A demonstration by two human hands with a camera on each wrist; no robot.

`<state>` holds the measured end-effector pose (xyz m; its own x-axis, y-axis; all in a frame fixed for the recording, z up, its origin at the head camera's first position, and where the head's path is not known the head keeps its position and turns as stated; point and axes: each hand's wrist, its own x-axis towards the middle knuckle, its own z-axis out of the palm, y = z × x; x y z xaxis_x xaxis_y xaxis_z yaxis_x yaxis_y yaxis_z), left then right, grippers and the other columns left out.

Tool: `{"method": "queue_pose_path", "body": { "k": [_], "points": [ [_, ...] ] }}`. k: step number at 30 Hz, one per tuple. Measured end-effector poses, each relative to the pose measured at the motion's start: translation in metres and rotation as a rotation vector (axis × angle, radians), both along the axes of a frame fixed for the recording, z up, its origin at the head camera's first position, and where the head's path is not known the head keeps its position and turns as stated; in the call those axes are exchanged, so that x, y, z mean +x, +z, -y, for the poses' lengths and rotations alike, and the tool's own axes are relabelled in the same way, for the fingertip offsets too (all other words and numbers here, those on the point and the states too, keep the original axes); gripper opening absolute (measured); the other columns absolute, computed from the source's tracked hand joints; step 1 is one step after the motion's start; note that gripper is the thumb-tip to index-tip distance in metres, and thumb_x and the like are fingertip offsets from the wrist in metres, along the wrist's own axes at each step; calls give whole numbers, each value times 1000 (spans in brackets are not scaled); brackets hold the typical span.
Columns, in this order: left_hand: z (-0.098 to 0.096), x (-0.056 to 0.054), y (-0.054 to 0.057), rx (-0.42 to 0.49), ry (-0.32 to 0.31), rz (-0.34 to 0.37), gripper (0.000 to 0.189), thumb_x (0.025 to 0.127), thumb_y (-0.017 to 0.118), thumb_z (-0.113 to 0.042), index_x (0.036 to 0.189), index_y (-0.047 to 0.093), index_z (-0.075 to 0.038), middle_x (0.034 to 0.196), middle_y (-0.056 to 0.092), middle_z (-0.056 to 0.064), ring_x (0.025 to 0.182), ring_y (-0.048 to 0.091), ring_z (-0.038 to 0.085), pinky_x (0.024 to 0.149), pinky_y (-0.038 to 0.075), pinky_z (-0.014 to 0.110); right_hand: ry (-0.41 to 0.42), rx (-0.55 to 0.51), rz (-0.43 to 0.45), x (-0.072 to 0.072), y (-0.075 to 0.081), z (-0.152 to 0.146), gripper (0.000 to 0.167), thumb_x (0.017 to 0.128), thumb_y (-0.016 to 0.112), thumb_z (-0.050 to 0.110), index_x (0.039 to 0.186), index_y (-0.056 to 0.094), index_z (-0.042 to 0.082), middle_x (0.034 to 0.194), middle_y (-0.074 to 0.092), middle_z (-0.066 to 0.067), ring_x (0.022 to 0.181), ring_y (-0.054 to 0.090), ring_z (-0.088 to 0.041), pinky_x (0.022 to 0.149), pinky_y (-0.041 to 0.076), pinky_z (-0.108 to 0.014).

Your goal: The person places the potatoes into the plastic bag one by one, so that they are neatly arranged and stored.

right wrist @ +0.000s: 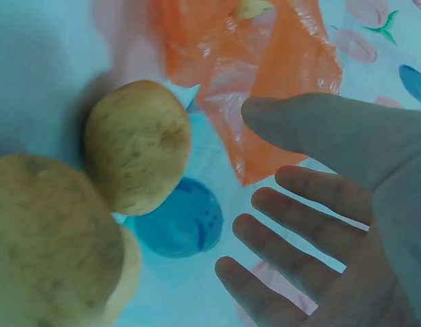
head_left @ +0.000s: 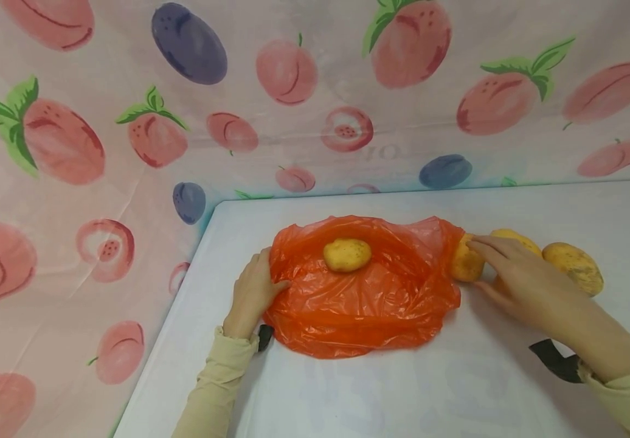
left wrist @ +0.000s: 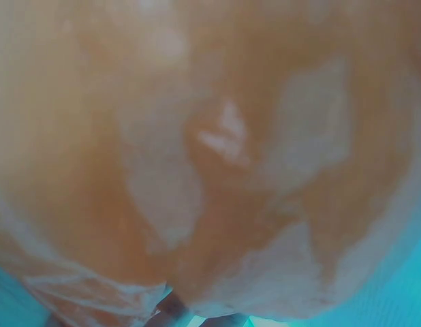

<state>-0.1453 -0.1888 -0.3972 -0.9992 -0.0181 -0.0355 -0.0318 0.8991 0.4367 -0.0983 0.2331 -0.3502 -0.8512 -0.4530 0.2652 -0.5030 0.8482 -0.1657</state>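
An orange plastic bag (head_left: pixel 342 304) lies spread on the table, with a potato (head_left: pixel 347 255) in its open mouth. At the bag's left edge, my left hand (head_left: pixel 252 295) grips the plastic, thumb on top; the bag (left wrist: pixel 224 204) fills the left wrist view. My right hand (head_left: pixel 523 277) reaches to a second potato (head_left: pixel 465 260) by the bag's right edge, fingertips and thumb right at it. In the right wrist view, the right hand (right wrist: pixel 319 204) has its fingers spread. A third potato (head_left: pixel 517 237) is partly hidden behind that hand, and another potato (head_left: pixel 573 267) lies farther right.
The white tabletop (head_left: pixel 391 395) reaches toward me. A fruit-printed cloth (head_left: pixel 293 140) hangs behind the table and along its left side. A dark strap (head_left: pixel 558 362) shows by the right wrist.
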Motion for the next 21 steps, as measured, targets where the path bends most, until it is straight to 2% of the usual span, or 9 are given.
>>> {"method": "queue_pose_path", "body": {
  "k": [5, 12, 21],
  "points": [
    [0, 0, 0, -3, -1, 3, 75, 83, 82, -22, 143, 41, -2, 130, 57, 18, 113, 56, 34, 96, 52, 53, -23, 4, 23, 3, -6, -9, 64, 76, 84, 14, 130, 56, -6, 127, 57, -26, 116, 53, -42, 89, 49, -62],
    [0, -1, 1, 8, 10, 21, 78, 82, 83, -23, 144, 41, -3, 131, 57, 18, 115, 56, 34, 98, 50, 53, -75, 25, 105, 4, -14, -18, 64, 81, 81, 18, 133, 54, -6, 133, 53, -27, 120, 50, -44, 95, 44, -66],
    [0, -1, 1, -2, 11, 30, 77, 83, 82, -23, 145, 41, -2, 131, 56, 18, 114, 55, 35, 96, 51, 53, -100, 56, 112, 5, -25, -27, 63, 79, 82, 19, 132, 56, -4, 133, 53, -28, 120, 50, -47, 96, 42, -69]
  ]
}}
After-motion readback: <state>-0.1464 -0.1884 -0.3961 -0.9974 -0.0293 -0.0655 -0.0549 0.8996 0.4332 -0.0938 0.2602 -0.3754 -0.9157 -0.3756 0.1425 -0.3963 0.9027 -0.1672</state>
